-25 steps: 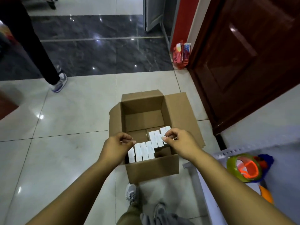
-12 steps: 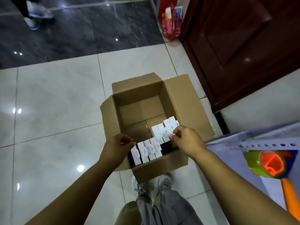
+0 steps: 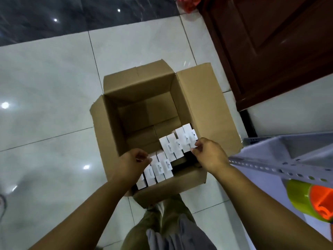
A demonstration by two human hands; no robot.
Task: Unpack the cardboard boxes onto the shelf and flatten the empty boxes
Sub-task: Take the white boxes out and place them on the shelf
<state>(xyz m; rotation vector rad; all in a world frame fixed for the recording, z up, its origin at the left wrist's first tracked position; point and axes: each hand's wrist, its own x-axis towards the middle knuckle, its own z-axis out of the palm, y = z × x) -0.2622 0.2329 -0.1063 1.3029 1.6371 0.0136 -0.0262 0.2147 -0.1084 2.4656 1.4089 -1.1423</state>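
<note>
An open brown cardboard box (image 3: 207, 105) stands on the tiled floor with its flaps spread outward. Inside, along the near wall, runs a row of several small white boxes (image 3: 170, 147) with hang tabs; the far half of the box floor is bare cardboard. My left hand (image 3: 132, 163) pinches the row's left end. My right hand (image 3: 210, 155) pinches the row's right end. The row sits raised above the box floor, held between both hands.
A grey perforated metal shelf (image 3: 281, 163) stands at the right, with a green and orange toy (image 3: 310, 199) on a lower level. A dark wooden door (image 3: 270, 42) is behind the box. A red bag (image 3: 187, 2) lies by the door. My legs (image 3: 167, 228) are below the box.
The camera has tilted down and moved closer to the box. Both hands have kept their grip on the row's ends, and the row has lifted slightly. Another person's feet have left the view.
</note>
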